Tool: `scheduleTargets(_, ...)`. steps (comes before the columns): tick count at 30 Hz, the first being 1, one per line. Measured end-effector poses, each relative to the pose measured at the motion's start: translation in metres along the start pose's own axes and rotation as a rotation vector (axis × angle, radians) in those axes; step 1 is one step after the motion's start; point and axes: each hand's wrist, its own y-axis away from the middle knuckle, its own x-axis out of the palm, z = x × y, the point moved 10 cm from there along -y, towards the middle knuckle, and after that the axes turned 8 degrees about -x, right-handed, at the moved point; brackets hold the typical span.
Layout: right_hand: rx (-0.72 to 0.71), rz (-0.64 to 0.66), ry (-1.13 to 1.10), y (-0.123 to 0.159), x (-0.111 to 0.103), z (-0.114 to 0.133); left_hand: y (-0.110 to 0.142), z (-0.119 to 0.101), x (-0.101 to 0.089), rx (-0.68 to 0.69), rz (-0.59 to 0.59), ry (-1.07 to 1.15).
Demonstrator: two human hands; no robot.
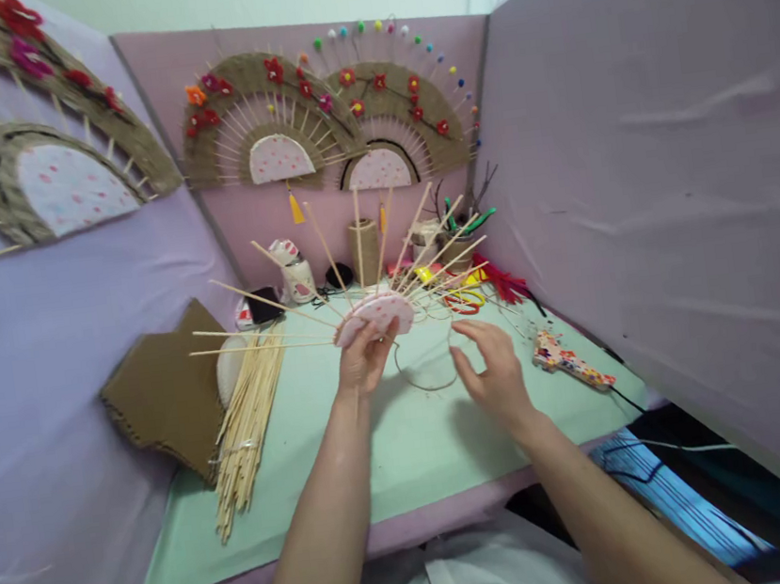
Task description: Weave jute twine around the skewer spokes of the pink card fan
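My left hand [366, 356] grips the lower edge of a fan frame [382, 312], a half-round base in pink-dotted white cloth. Several thin wooden sticks spread out from the base to the left, top and right. A thin brown twine [430, 388] hangs in a loop below the base, between my two hands. To the right, my right hand [491, 370] has its thumb and forefinger bent close around the twine's other end. The frame is held up above the green tabletop [411, 460].
A bundle of wooden sticks [247, 433] and brown cardboard [161, 396] lie left. A flower-patterned glue gun [569, 360] lies right. Behind stand a twine spool [365, 252], scissors [466, 300] and jars. Finished fans [269, 117] hang on the pink back panel [240, 225].
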Motion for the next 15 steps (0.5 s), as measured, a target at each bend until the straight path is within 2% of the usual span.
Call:
scheduleTargets(3, 0.159, 0.203, 0.211, 0.026, -0.037, -0.076, -0.002, -0.002, -0.001, 0.017, -0.007, 0.001)
scheduleTargets(5, 0.346, 0.442, 0.408, 0.056, -0.056, -0.134, -0.003, -0.004, 0.001, 0.025, 0.004, -0.010)
scheduleTargets(7, 0.513, 0.671, 0.569, 0.090, -0.073, -0.178, -0.003, -0.004, 0.002, 0.030, 0.012, -0.028)
scheduleTargets(9, 0.587, 0.820, 0.638, 0.115, -0.082, -0.198, -0.003, -0.006, 0.001, 0.036, 0.002, -0.046)
scheduleTargets(11, 0.627, 0.897, 0.637, 0.128, -0.081, -0.202, -0.004, -0.007, 0.000, 0.043, -0.016, -0.055)
scheduleTargets(15, 0.692, 0.873, 0.578, 0.134, -0.071, -0.199, -0.004, -0.008, -0.003, 0.050, -0.047, -0.044)
